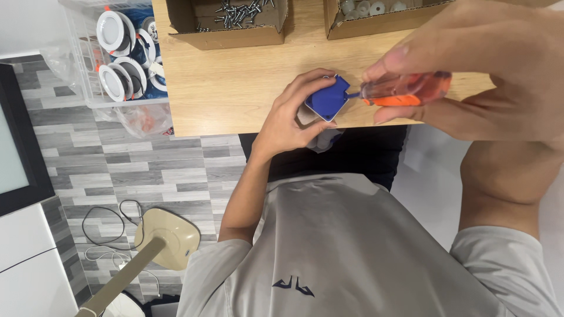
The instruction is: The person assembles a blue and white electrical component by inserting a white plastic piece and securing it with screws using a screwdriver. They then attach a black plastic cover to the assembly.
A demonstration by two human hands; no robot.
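My left hand (pixel 292 115) grips a small blue square box (pixel 326 100) at the front edge of a wooden table (pixel 235 82). My right hand (pixel 487 70) holds a screwdriver (pixel 405 91) with a clear orange handle. Its tip touches the right side of the blue box. Below the box, a white part (pixel 325 141) shows partly under my left hand.
At the table's far edge stand two open cardboard boxes, one with screws (pixel 238 14) and one with small white parts (pixel 370 9). A clear plastic bin of round white lamp fittings (pixel 120 53) stands on the floor at the left. A beige fan base (pixel 167 238) and cables lie on the floor.
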